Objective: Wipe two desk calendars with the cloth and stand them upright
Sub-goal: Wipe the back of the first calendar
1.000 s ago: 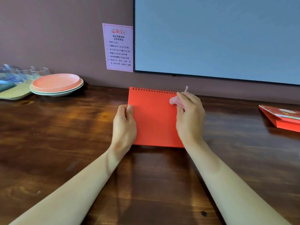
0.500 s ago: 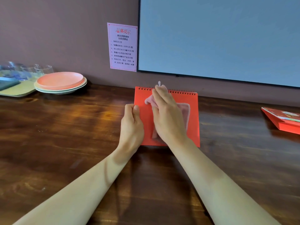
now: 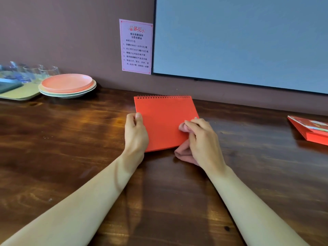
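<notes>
Left hand (image 3: 135, 134) reaching forward, fingers curling round left edge of red calendar (image 3: 165, 119) lying flat on wooden table (image 3: 71, 148). Right hand (image 3: 203, 141) clutching bunched pink cloth (image 3: 184, 156), pressing it on calendar's near right corner. Second calendar (image 3: 313, 130) lying far right.

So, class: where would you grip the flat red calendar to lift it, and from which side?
Probably the red calendar's spiral edge, from the wall side: it lies bare, while the left hand holds the left edge and the right hand's cloth covers the near corner.
</notes>
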A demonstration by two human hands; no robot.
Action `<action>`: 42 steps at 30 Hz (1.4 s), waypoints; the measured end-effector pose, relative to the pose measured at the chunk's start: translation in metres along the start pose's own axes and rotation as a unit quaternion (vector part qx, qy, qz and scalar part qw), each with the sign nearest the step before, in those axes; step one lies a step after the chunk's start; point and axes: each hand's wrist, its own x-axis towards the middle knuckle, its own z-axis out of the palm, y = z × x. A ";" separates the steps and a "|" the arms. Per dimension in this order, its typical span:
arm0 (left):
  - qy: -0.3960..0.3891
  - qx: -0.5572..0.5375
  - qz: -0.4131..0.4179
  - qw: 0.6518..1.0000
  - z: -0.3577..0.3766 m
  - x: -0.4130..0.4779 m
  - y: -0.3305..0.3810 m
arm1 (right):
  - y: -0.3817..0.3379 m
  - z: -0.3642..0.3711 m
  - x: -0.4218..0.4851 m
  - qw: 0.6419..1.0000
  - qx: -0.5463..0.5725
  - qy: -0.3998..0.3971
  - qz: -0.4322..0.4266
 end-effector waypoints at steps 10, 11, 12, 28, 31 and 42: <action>0.008 -0.063 -0.065 0.996 -0.001 0.002 0.005 | -0.012 -0.008 0.010 0.999 -0.045 0.023 0.003; 0.004 -0.067 -0.067 0.996 -0.001 0.001 0.006 | -0.010 -0.009 0.012 0.997 -0.041 0.050 0.034; 0.000 -0.068 -0.068 0.995 -0.001 0.000 0.006 | -0.009 -0.008 0.014 0.995 -0.043 0.067 0.060; -0.054 -0.007 0.023 0.998 0.008 -0.013 0.004 | -0.039 0.024 0.049 0.993 -0.091 -0.080 0.006; -0.057 0.002 0.042 0.997 0.006 -0.014 0.003 | -0.048 0.035 0.049 0.984 -0.112 -0.129 -0.046; -0.109 0.035 0.090 0.989 0.009 -0.022 0.006 | -0.029 0.018 0.064 0.981 -0.175 -0.064 0.062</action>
